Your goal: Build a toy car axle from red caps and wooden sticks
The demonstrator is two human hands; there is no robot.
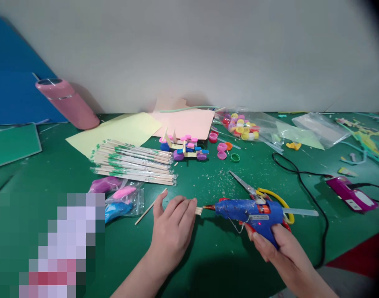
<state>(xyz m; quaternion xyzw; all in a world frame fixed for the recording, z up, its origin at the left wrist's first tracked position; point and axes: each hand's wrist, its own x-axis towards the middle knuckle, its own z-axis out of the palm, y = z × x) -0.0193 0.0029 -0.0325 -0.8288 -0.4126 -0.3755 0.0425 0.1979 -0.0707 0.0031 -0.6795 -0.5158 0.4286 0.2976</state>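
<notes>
Left hand (173,225): fingers bent together over a few short sticks (199,211), gripping them; only their ends show, at the fingertips.
Right hand (278,246): wrapped around the handle of the glue gun (249,213), fingers at its red trigger.
Sticks: just in front of the gun's nozzle (209,207); whether the two touch cannot be told.
Glue gun: blue, pointing at the left hand, with a clear glue stick (304,212) jutting from its back.
Scissors (241,182): behind the gun, blades toward the far left, partly hidden by it.
Loose stick (146,212): on the green table (208,248), beside the left thumb.
Bagged lumps (124,203): purple, pink and blue, left of that stick.
Chopsticks (136,161): wrapped, in a row beyond the lumps.
Model (189,150): sticks with purple, blue and pink parts, right of the chopsticks.
Caps (222,147): pink, orange and green, near the model.
Purple box (351,194): far right, with a black cord (301,178).
Bottle (68,103): pink, far left, by the wall.
</notes>
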